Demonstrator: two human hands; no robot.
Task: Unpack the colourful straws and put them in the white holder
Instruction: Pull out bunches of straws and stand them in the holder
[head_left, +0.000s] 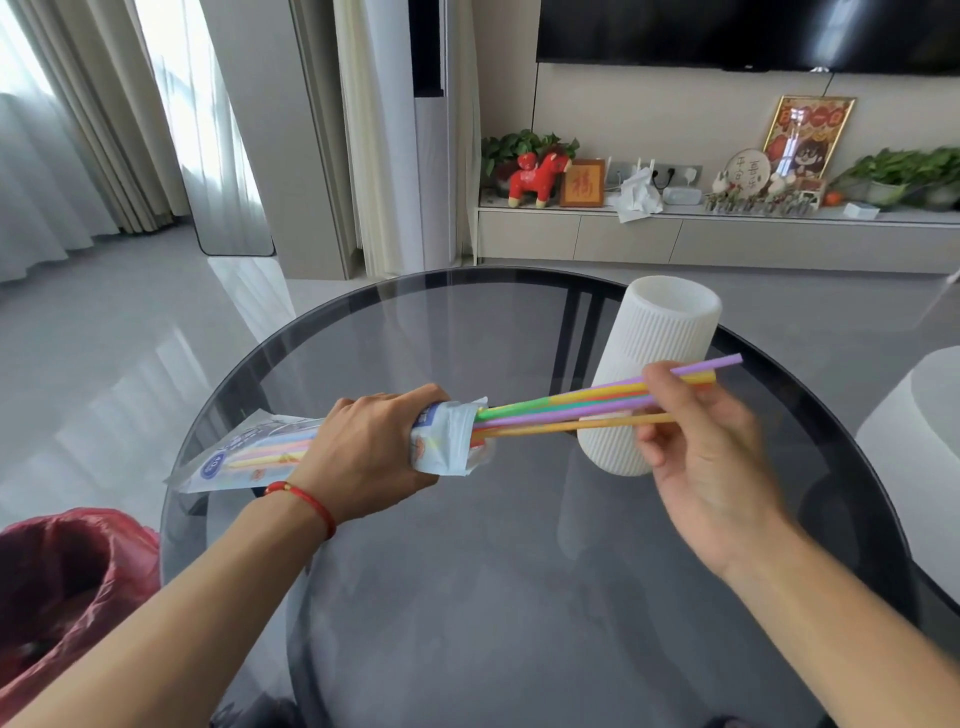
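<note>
Straws (571, 408) lie near-horizontal, tips rightward, right hand (711, 457) pinching them, left hand (371, 444) gripping packet (249, 457).

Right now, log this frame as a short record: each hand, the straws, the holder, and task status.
left hand: grips the plastic packet near its open end
right hand: pinches the straws
straws: partly out of the packet, held above the glass table
white holder: upright on the table, no straws seen in it
status: unpacking under way
</note>
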